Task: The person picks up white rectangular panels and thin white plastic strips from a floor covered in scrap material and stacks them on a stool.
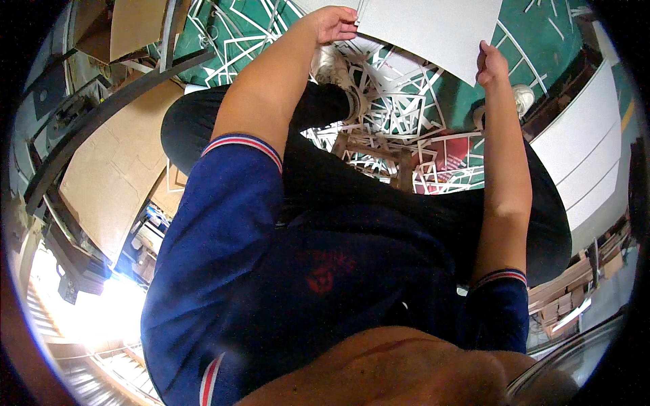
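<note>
A large white sheet, flat and stiff-looking like board, spans the top of the view between my two hands. At its left edge is my left hand, fingers curled and closed on the border. My right hand is closed at the sheet's near right corner, its thumb pointing up; its other fingers are mostly hidden. The sheet's far side runs out of the picture. Under and around it, thin white strips and open frames lie in a tangled heap.
The green floor carries more scattered strips. Between my legs is a wooden stool-like frame, near a red object. White panels stand at right, with brown stacked pieces behind. Cardboard sheets and a dark curved bar are at left.
</note>
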`<state>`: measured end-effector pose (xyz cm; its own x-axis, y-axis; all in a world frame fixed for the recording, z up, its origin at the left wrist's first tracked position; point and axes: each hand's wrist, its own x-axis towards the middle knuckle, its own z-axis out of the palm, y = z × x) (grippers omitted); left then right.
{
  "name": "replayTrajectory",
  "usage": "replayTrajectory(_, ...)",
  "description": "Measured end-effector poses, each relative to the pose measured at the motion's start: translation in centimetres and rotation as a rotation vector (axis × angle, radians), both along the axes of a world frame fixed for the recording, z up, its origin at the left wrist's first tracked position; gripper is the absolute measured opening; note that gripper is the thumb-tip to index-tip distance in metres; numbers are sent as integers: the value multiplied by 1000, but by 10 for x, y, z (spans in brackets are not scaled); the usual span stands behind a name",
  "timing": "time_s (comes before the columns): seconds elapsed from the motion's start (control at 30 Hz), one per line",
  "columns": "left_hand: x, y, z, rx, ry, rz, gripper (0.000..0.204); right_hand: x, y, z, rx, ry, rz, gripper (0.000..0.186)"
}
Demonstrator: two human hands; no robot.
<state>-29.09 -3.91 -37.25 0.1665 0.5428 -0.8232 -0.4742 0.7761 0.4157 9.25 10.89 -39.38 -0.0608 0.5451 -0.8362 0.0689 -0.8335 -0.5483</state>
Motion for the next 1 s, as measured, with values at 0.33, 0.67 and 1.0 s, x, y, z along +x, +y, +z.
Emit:
replayTrajectory(0.33,49,22,58,303,-364,202,36,-46,-30,20,120,-13,-131,45)
replayTrajectory(0.67,9,-30,-45,244,800,-167,36,-46,-8,49,418,-609,654,41)
replayTrajectory(1.0,17,18,23,264,235,640,5,-27,-11,37,156,-78,214,24)
